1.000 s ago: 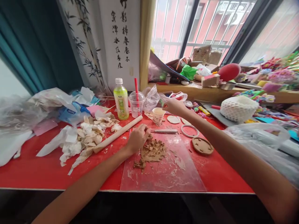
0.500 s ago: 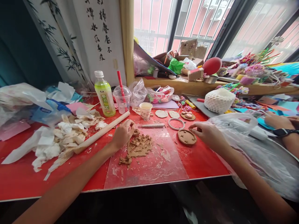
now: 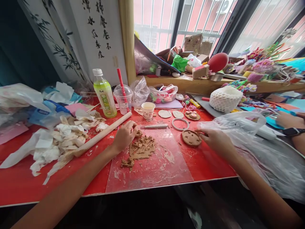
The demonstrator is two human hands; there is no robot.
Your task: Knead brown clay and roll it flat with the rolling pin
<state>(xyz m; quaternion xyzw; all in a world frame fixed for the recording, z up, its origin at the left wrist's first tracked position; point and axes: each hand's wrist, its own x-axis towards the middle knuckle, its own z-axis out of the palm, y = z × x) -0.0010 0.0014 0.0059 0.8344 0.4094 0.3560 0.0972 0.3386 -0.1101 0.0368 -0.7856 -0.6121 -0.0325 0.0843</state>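
This looks like a craft room: clay (image 3: 143,149) and a patterned disc (image 3: 191,138) lie on the red table (image 3: 209,165), an inked scroll (image 3: 105,71) hangs behind the table, and handmade flowers (image 3: 263,65) crowd the sill (image 3: 156,82) beyond the table.

Daylight from barred window (image 3: 197,22), panes pale; dark below red table (image 3: 209,165); glare on clear sheet (image 3: 162,175); edges stretched.

2 bare forearms (image 3: 76,183) extended forward, left hand (image 3: 124,136) curled, right hand (image 3: 218,141) palm down
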